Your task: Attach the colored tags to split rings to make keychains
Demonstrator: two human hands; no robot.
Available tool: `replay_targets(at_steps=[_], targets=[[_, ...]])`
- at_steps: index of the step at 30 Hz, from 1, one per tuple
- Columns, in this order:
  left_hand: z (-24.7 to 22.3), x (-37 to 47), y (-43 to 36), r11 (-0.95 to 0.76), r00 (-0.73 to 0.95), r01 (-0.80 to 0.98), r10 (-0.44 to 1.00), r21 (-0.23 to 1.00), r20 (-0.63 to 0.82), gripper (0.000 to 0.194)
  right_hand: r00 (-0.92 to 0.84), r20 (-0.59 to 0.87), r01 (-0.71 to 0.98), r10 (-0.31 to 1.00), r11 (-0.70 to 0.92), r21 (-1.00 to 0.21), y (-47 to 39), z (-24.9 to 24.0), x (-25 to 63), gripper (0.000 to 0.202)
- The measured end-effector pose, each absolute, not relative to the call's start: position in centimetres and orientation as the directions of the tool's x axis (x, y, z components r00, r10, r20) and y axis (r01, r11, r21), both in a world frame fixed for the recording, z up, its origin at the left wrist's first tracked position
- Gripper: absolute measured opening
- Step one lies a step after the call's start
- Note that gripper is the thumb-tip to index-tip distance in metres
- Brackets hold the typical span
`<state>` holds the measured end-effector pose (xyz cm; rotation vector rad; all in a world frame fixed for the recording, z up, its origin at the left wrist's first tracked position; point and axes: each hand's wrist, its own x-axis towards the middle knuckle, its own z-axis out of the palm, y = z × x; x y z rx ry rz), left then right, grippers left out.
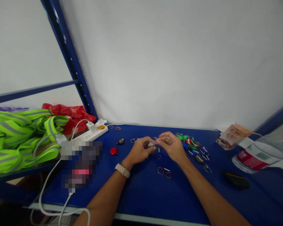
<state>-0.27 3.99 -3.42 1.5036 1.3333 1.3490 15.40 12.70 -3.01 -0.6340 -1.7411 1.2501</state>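
Over the blue table, my left hand (140,150), with a pale band on its wrist, pinches a small silvery keychain piece (151,144) between thumb and fingers. Right against it, my right hand (171,147) closes its fingertips on a small metal ring (155,138); the fingers partly hide both parts. Below the hands lie a short silvery piece with a split ring (159,156) and a red carabiner (166,171) with rings. A pile of green, blue, red and black carabiner keychains (195,147) sits beside my right hand. Left of my left hand are a red badge reel (113,151) and a black one (120,141).
A white power strip (91,135) with cables and a blurred-out object (82,164) occupy the left. Neon-green reflective straps (21,135) fill the shelf there. On the right stand a carton (233,137), a large clear bottle (252,160) and a black mouse (235,179).
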Motion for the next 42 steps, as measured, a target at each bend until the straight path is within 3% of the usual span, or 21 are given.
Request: replay_targets(at_steps=[9,19,30,36,42], targets=[[-3.7,-0.3,4.3,-0.183,0.023,0.035,0.983,0.982,0.183,0.02,-0.51,0.37,-0.031,0.777,0.413,-0.91,13.0,-3.6,15.4,0.03],[-3.6,-0.6,4.8,-0.07,0.04,-0.352,0.995,0.934,0.089,0.015,-0.617,0.33,0.033,0.715,0.443,-0.896,12.8,-3.7,15.5,0.027],[-3.3,-0.5,4.6,-0.001,0.049,-0.086,0.999,0.996,0.006,0.022,-0.641,0.336,0.112,0.69,0.517,-0.849,12.5,-3.5,15.4,0.033],[-3.8,-0.7,4.6,-0.058,0.059,0.067,0.997,0.996,0.054,0.024,-0.666,0.303,0.14,0.681,0.514,-0.846,12.7,-3.1,15.8,0.024],[-3.7,-0.9,4.4,-0.135,0.009,0.09,0.991,0.987,0.134,0.025,-0.626,0.332,0.217,0.706,0.566,-0.795,12.6,-3.1,15.9,0.017]])
